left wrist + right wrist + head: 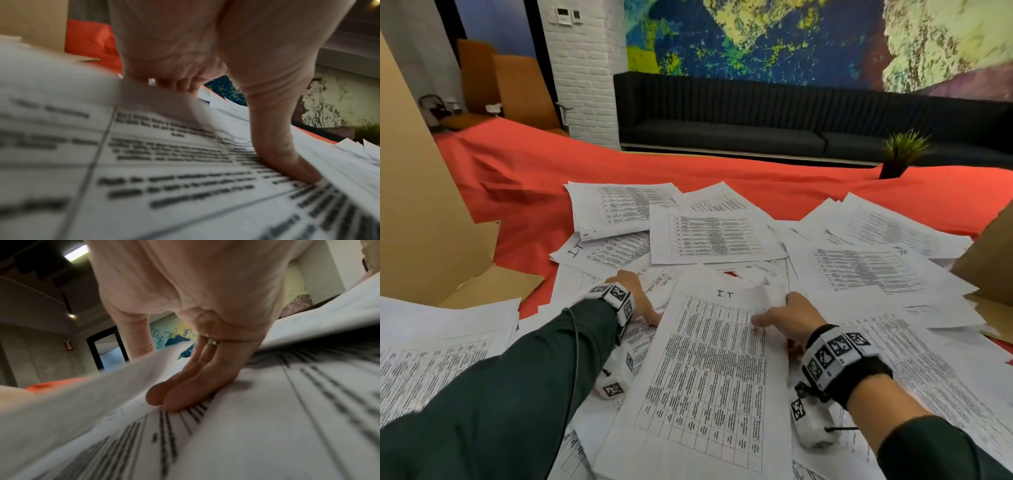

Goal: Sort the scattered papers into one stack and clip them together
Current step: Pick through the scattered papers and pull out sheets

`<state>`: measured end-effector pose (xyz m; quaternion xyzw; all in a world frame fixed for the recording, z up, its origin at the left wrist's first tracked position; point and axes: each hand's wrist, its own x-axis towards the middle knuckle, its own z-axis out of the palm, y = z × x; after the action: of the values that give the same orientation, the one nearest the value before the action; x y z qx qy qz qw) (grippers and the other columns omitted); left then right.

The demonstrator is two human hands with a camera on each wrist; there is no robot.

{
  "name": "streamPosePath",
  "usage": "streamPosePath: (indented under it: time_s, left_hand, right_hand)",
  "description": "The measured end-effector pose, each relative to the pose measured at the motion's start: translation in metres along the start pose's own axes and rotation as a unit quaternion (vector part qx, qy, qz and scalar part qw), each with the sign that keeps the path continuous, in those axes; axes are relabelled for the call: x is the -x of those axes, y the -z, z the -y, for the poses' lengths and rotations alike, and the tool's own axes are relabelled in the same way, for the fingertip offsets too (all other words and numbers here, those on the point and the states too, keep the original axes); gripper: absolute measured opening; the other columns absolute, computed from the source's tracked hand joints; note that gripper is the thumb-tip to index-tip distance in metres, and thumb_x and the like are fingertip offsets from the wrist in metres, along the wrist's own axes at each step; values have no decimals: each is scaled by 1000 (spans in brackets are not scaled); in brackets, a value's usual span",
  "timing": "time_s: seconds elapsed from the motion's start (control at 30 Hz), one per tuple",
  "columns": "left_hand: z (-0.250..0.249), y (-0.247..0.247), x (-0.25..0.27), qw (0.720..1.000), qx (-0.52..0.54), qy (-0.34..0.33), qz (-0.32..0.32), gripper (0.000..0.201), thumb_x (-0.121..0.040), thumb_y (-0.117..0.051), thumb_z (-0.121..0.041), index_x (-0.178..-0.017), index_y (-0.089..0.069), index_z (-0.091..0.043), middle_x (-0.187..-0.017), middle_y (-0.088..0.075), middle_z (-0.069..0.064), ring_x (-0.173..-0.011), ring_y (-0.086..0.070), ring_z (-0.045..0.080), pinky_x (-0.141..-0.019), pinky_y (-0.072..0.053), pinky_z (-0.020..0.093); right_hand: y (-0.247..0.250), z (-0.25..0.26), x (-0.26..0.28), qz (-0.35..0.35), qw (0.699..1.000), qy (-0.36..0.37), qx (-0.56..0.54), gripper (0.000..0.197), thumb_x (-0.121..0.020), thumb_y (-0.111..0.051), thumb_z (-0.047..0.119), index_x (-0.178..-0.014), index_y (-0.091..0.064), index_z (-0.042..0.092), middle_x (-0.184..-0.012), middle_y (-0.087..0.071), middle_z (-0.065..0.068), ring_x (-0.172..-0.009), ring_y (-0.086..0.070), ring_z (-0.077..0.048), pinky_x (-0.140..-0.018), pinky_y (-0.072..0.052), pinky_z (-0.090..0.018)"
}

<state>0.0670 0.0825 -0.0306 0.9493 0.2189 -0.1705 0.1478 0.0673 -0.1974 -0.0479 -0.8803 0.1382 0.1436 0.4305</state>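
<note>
While the right hand (787, 320) pinches the top right corner of a sheet (709, 370) marked "I.T", thumb on top and fingers (179, 395) slid under it, the left hand (635, 301) lies at nine o'clock from that corner, at the sheet's left edge. Its thumb (287, 154) presses down on print; its other fingers curl onto paper, though I cannot tell if they grasp any. Around them, from ten to two o'clock, papers (715, 236) sprawl overlapping across the red cloth (524, 178). I judge the sorting barely begun: no squared stack shows, no clip is in sight, and nearly everything remains to gather.
</note>
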Motion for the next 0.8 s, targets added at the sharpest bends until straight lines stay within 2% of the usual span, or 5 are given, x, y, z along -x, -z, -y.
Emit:
streamPosePath:
  time_s: [0.33, 0.43, 0.53, 0.63, 0.8]
  left_hand:
    - [-7, 2, 5, 980, 165, -109, 3, 37, -72, -88, -40, -89, -64, -17, -89, -64, 3, -75, -57, 20, -59, -41, 26]
    - [-8, 16, 18, 967, 218, -130, -14, 74, -76, -66, -79, -116, -61, -17, -114, -61, 0, -101, -59, 21, -77, -42, 30]
    - [-5, 24, 20, 968, 160, -194, -3, 130, -44, -52, -104, -141, -56, -17, -145, -55, 0, -129, -54, 24, -99, -42, 37]
    - [4, 10, 18, 968, 150, -196, 39, 81, -50, -90, -68, -117, -74, -26, -115, -74, -9, -104, -70, 15, -94, -53, 32]
    - [18, -9, 19, 960, 201, -188, 51, 21, -83, -82, -34, -97, -76, -19, -86, -77, -2, -76, -73, 15, -66, -53, 25]
  right_hand:
    - [8, -4, -2, 2, 1000, 12, 17, 47, -75, -85, 5, -111, -54, 7, -102, -62, -8, -84, -58, -20, -60, -44, -29]
    - [13, -4, -2, 1, 999, 11, -30, 41, -75, -86, 4, -102, -55, 10, -101, -64, -8, -94, -62, -28, -77, -54, -37]
    - [17, -2, 4, 0, 996, 5, -87, 39, -74, -87, 4, -101, -59, 5, -99, -68, -12, -92, -68, -33, -80, -59, -45]
    - [14, -2, 11, 26, 991, -15, -134, 47, -68, -89, 3, -107, -63, 3, -103, -73, -19, -91, -72, -41, -79, -61, -60]
    - [21, -11, 20, 31, 992, 26, -123, 37, -78, -82, 0, -106, -58, 6, -95, -74, -26, -75, -73, -34, -68, -61, -45]
